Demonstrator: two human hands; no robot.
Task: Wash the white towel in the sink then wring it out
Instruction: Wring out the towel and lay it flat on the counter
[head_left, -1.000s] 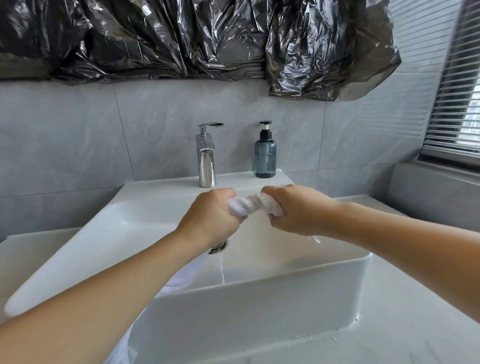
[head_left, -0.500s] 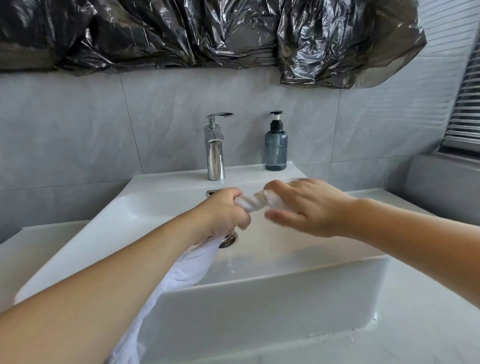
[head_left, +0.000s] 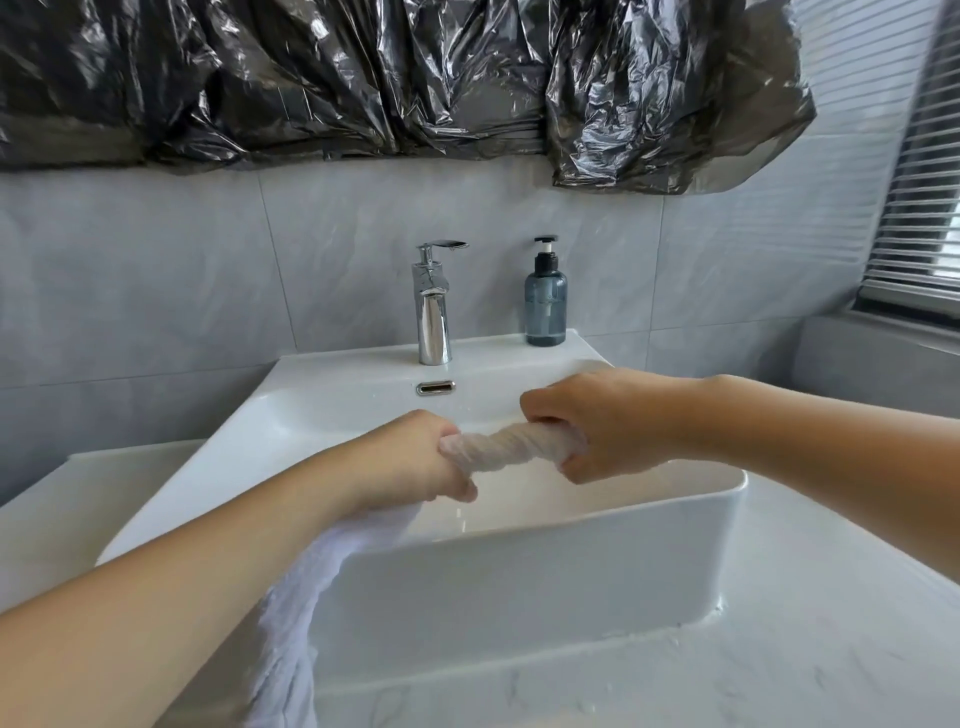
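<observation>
Nearest, marble worktop (head_left: 779, 665), white towel (head_left: 498, 448) tail draped over sink (head_left: 519, 587) front rim below left hand (head_left: 415, 460). Left grip curled tight round one end of twisted towel, right hand (head_left: 602, 421) curled tight round other end, twisted rope stretched between both grips over basin. Behind grips chrome tap (head_left: 434, 306), soap bottle (head_left: 545, 296) behind right grip, black plastic (head_left: 415, 78) on wall above

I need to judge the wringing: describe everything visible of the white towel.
The white towel looks like wet terry cloth. Its middle is twisted into a tight rope, held level over the sink between the left hand and right hand, which both grip it. Its loose end hangs beneath the left forearm, over the sink's front rim.
</observation>
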